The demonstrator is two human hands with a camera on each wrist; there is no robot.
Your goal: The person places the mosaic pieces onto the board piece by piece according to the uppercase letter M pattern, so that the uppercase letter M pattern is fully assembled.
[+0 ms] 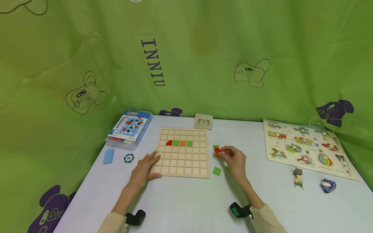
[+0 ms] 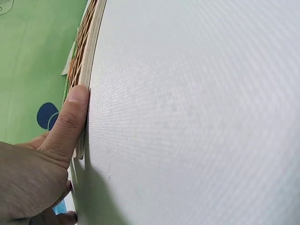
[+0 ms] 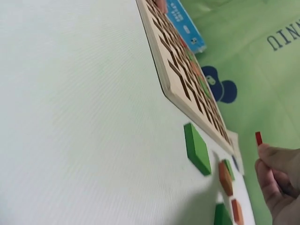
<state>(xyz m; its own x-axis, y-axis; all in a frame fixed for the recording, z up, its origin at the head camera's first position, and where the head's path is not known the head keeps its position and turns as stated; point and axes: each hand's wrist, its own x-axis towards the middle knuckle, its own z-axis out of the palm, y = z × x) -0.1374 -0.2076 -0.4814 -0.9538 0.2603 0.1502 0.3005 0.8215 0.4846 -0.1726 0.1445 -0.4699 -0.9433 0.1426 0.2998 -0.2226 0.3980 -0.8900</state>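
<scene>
A wooden grid board (image 1: 180, 162) lies mid-table, one row holding a red curved-edged tile (image 1: 169, 143), a green tile (image 1: 176, 142), an orange tile (image 1: 182, 143) and another green tile (image 1: 189, 143). My left hand (image 1: 143, 170) rests at its front left corner, thumb (image 2: 71, 115) against the front edge, fingers by the left side. To the right of the board, my right hand (image 1: 235, 160) pinches a small red tile (image 1: 217, 150) between thumb and fingertips, raised above loose tiles. Among those are a green tile (image 3: 198, 150) and an orange tile (image 3: 225, 178).
Behind the board lies a small pattern card (image 1: 203, 121). At left are a plastic case (image 1: 129, 129), a blue block (image 1: 108, 156) and a round chip (image 1: 129, 158). At right lie a picture puzzle board (image 1: 309, 147), a cat-like figure (image 1: 298, 178) and a blue figure piece (image 1: 328, 185).
</scene>
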